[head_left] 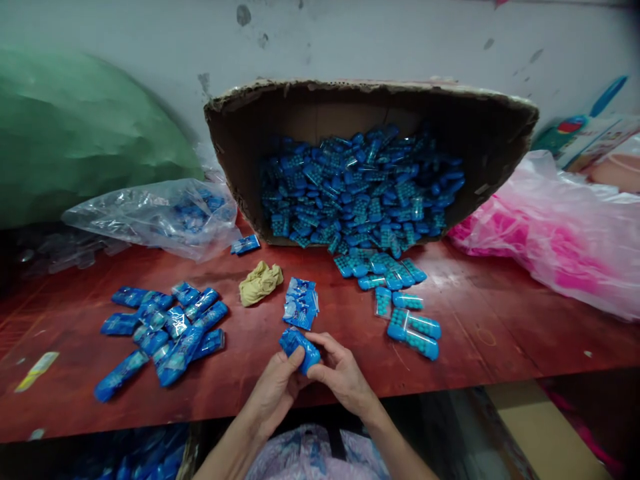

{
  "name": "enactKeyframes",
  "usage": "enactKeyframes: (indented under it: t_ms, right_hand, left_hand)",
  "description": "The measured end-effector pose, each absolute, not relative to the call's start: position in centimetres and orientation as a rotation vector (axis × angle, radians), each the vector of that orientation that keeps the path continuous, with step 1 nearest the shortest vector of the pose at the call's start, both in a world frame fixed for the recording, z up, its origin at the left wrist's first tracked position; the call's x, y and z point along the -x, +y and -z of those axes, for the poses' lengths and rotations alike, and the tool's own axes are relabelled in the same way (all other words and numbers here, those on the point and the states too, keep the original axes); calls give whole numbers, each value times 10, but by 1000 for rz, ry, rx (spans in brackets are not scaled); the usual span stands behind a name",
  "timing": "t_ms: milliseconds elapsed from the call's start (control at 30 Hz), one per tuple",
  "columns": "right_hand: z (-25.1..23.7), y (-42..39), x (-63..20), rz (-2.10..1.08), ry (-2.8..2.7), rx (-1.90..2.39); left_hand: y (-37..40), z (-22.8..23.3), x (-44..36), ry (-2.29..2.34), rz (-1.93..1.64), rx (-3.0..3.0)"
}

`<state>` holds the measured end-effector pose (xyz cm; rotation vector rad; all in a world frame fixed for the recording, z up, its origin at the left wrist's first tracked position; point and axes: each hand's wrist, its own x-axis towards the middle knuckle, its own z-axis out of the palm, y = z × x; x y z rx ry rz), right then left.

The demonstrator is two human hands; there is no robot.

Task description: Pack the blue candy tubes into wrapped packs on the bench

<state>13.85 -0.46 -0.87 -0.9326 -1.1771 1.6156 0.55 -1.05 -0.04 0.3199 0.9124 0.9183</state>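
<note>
Both hands meet at the table's front edge around one blue printed packet (301,347). My left hand (281,375) grips it from the left, thumb pressed on top. From the right, my right hand (343,373) pinches its lower end between thumb and fingers. Just beyond lies a small stack of flat blue wrappers (301,304). Clear tubes with blue caps and teal beads (414,341) lie loose to the right. On the left is a pile of filled blue packets (176,323).
A cardboard box (235,167) on its side holds many tubes. Nearby are a crumpled yellowish cloth (261,283), a clear plastic bag (130,213), a pink-filled bag (560,240), a green sack (90,133) and a yellow-and-white strip (37,371) on the red table (475,360).
</note>
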Motion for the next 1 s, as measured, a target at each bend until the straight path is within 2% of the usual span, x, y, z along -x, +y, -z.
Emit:
enactKeyframes:
  t_ms: [167,367,633,1000]
  right_hand:
    - [15,-3,-139,-1723,-1056,915]
    - [25,-2,-135,-1547,-992,1077]
    - [19,-2,-134,-1628,-910,1058]
    - [20,-6,-122,-1562,-1019,1166]
  left_hand:
    - [-12,-2,-13,967,-937,-337]
    - [-9,-1,-9,958,-925,-283]
    - [-4,-3,-4,1117,-835,-320]
    - [-5,9,-4,1308,-945,-487]
